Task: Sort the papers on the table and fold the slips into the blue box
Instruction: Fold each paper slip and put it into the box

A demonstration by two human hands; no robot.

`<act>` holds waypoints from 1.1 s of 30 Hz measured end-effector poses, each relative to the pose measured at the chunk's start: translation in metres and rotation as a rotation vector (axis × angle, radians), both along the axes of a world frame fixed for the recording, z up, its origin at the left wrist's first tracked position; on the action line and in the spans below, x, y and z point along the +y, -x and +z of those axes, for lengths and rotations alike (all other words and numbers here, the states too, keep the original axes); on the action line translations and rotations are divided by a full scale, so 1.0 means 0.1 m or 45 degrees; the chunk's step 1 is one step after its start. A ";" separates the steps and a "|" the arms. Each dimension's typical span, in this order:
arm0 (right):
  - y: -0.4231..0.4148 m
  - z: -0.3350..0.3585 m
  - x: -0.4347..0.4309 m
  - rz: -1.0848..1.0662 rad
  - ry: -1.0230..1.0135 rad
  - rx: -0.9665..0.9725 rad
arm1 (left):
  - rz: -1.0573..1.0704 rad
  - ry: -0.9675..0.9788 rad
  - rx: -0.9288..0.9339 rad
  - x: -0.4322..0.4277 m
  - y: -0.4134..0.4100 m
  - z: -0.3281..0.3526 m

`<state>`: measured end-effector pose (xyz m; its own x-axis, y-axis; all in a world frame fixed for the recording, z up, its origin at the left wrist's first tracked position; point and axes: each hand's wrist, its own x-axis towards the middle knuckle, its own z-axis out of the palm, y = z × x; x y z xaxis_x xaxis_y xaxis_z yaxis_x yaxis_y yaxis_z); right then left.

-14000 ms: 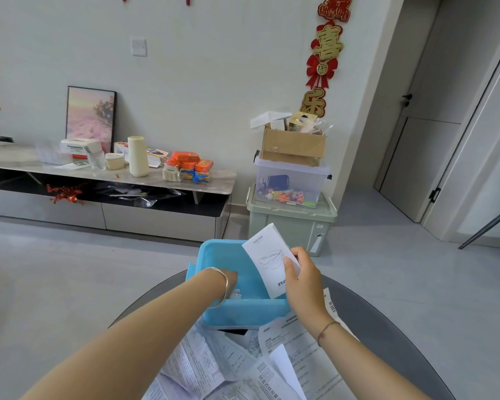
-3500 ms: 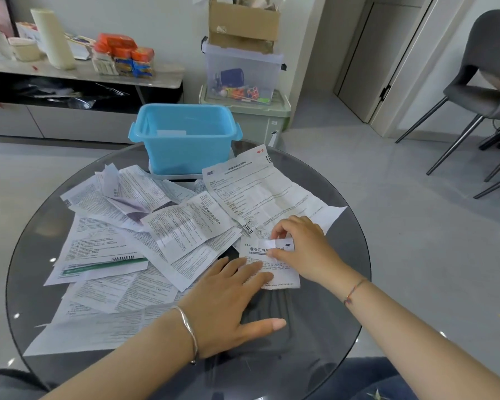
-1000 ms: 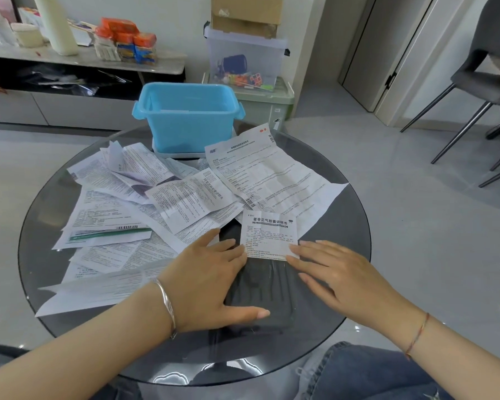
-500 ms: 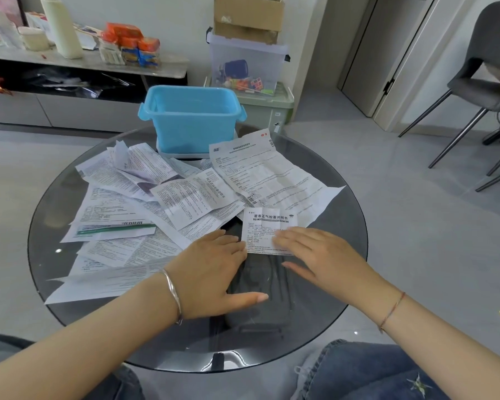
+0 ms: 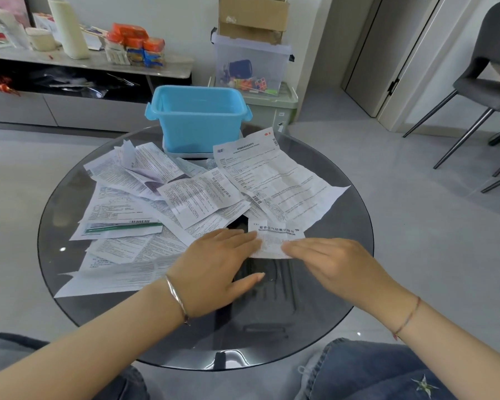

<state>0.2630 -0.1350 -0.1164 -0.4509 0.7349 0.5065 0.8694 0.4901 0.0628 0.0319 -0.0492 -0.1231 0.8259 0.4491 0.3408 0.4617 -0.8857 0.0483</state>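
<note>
Glass table (image 5: pixel 315 327), loose papers (image 5: pixel 156 215) crowding slip (image 5: pixel 274 241), blue box (image 5: pixel 198 122) behind

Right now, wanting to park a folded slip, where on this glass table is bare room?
Bare glass: the near rim of the glass table, this side of the left hand and right hand, and a strip right of the large leaflet. The left half is crowded with overlapping leaflets, from the blue box to the left hand.

Slip covered from both sides
The right hand (image 5: pixel 338 264) has been slid onto the slip (image 5: pixel 274 235); the left hand (image 5: pixel 217 264) has been brought to its edge.
</note>
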 end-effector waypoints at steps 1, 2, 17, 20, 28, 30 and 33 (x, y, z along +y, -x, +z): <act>0.00 -0.01 -0.05 0.015 0.039 0.019 | -0.019 -0.010 0.002 -0.01 -0.01 0.00; 0.01 -0.03 -0.09 0.025 0.081 0.025 | -0.047 -0.027 0.006 -0.02 -0.02 -0.01; 0.02 0.01 0.00 -0.362 0.779 0.834 | -0.089 0.102 0.009 0.08 -0.14 0.02; 0.03 0.01 0.02 -0.361 0.778 0.857 | -0.076 0.117 -0.002 0.10 -0.15 0.04; 0.06 -0.01 0.15 -0.524 0.820 1.212 | 0.236 0.434 -0.051 0.11 -0.22 0.18; 0.06 0.00 0.19 -0.537 0.852 1.225 | 0.217 0.307 0.001 0.08 -0.23 0.17; 0.07 0.01 0.23 -0.554 0.882 1.210 | 0.109 -0.016 0.080 -0.01 -0.22 0.08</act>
<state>0.2565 -0.1115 -0.1154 0.2270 0.9724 -0.0537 0.5278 -0.1691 -0.8324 0.0543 -0.0502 -0.1153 0.8047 0.5146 0.2960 0.5372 -0.8434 0.0058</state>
